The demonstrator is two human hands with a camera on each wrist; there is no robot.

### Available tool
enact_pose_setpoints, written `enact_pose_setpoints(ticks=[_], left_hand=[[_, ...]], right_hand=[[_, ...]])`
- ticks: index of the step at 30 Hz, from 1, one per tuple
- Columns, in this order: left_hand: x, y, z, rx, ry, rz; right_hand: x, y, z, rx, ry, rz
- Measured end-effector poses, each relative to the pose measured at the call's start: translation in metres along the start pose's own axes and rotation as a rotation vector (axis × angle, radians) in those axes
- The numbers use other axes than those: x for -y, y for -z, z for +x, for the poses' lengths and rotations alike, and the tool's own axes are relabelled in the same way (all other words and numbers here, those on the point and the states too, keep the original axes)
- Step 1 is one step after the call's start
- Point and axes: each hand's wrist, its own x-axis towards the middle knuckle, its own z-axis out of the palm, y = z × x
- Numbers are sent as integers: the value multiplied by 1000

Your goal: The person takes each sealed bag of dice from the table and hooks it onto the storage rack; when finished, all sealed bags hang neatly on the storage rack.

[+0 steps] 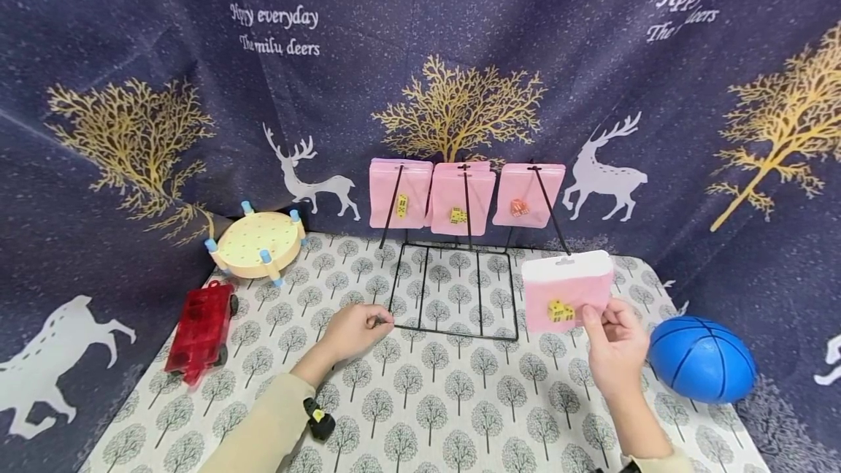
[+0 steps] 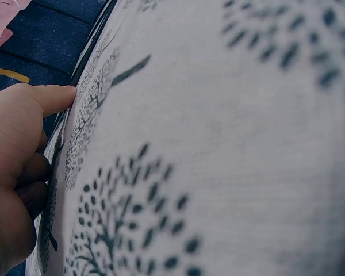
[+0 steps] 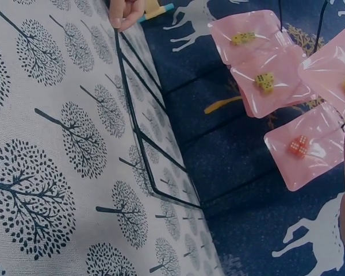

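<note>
A black wire display rack [image 1: 453, 332] stands on the table, its prongs hung with pink bags. Yellow dice show in the left bag [image 1: 384, 195] and the middle bag [image 1: 482, 203], orange dice in the right bag [image 1: 509, 192]. At the rack's front left corner my left hand [image 1: 355, 331] pinches the base wire, fingers curled. My right hand [image 1: 617, 349] holds another pink bag [image 1: 535, 305] of yellow dice between thumb and fingers. Its hang hole is beside the tip of the right prong; whether the prong passes through it, I cannot tell.
A red toy car [image 1: 197, 327] lies on the left of the table, below a round wooden board with blue-tipped pegs [image 1: 252, 243]. A blue ball [image 1: 703, 360] is to the right of my right hand. Behind the rack hangs a dark curtain [image 1: 420, 13].
</note>
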Motion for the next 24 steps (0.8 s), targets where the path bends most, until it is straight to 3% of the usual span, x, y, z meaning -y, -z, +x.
enact_pose_setpoints(ticks=[5,15,24], left_hand=[[0,0,0,1,8,0],[0,0,1,11,2,6],[1,0,0,-2,-4,14]], right_hand=[[1,-1,0,0,35,4],[0,-8,1,-38,-7,26],[-4,-10,0,-79,-67,-80]])
